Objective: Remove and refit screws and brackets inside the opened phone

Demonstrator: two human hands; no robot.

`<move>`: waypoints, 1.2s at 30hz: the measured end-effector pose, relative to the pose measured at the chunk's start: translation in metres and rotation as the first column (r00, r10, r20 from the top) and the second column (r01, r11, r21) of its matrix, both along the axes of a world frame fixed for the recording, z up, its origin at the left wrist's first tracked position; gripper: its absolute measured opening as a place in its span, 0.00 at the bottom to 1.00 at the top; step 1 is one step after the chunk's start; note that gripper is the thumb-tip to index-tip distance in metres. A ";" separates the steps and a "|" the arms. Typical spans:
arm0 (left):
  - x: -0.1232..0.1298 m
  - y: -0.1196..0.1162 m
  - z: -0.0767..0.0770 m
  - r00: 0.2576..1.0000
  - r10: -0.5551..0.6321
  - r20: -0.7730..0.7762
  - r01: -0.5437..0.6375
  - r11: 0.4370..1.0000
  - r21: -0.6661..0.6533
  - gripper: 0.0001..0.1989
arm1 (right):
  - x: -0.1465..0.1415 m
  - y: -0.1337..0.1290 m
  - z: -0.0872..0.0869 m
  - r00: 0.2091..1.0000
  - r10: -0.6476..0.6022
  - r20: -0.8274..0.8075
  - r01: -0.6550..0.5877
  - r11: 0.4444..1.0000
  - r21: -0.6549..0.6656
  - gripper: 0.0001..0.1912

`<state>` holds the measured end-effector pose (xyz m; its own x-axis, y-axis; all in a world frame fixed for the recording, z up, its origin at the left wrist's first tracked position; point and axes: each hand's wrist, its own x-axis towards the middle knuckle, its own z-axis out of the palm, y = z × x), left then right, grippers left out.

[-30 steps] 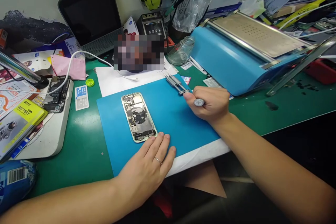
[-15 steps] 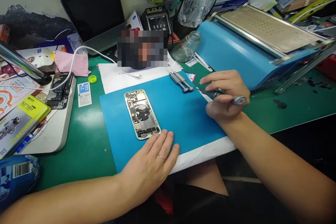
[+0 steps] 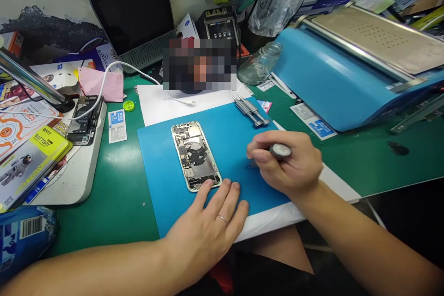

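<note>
An opened phone frame (image 3: 197, 157) with its inner parts showing lies on the blue mat (image 3: 156, 171). My left hand (image 3: 211, 222) rests flat with fingers spread at the phone's lower end, the fingertips touching or very near its edge. To the right, above the mat, my right hand (image 3: 287, 162) is closed around a screwdriver (image 3: 280, 150); the round end of its handle points toward me and its tip is hard to make out. Several more screwdrivers (image 3: 250, 110) lie side by side at the mat's upper edge.
Left of the mat, another opened phone (image 3: 83, 120) sits on a white stand (image 3: 81, 180) beside a yellow battery box (image 3: 34, 162). A glass jar (image 3: 260, 62), a white cable (image 3: 145, 76) and a dark screen (image 3: 133, 9) are behind. A blue machine (image 3: 333, 78) stands at right.
My right hand has moved down and left over the mat with the screwdriver, and its fingers have closed more tightly. My left hand stays by the phone. The view has shifted slightly.
</note>
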<state>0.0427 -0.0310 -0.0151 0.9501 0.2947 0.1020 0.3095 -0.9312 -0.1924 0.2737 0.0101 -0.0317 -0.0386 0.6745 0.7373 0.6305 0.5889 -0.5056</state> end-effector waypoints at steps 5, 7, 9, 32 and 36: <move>0.000 -0.001 -0.001 1.000 0.005 0.000 -0.005 1.000 0.011 0.25 | 0.002 -0.001 -0.002 0.998 -0.014 0.063 0.011 0.999 0.052 0.21; 0.000 -0.001 -0.001 1.000 0.005 -0.003 -0.005 1.000 0.010 0.25 | 0.002 -0.005 0.003 0.994 -0.012 0.110 0.007 0.999 0.046 0.21; 0.000 -0.001 -0.001 1.000 0.002 -0.005 -0.002 1.000 0.010 0.25 | 0.003 -0.010 0.008 0.987 0.012 0.157 -0.017 0.999 0.030 0.22; 0.001 -0.002 -0.002 1.000 0.007 0.018 -0.007 1.000 -0.005 0.24 | -0.038 0.000 0.004 0.997 0.028 -0.071 -0.019 0.991 0.129 0.36; 0.000 -0.001 -0.002 1.000 0.011 0.014 -0.011 1.000 -0.011 0.25 | -0.039 -0.001 0.008 0.997 0.034 -0.067 -0.026 0.993 0.116 0.33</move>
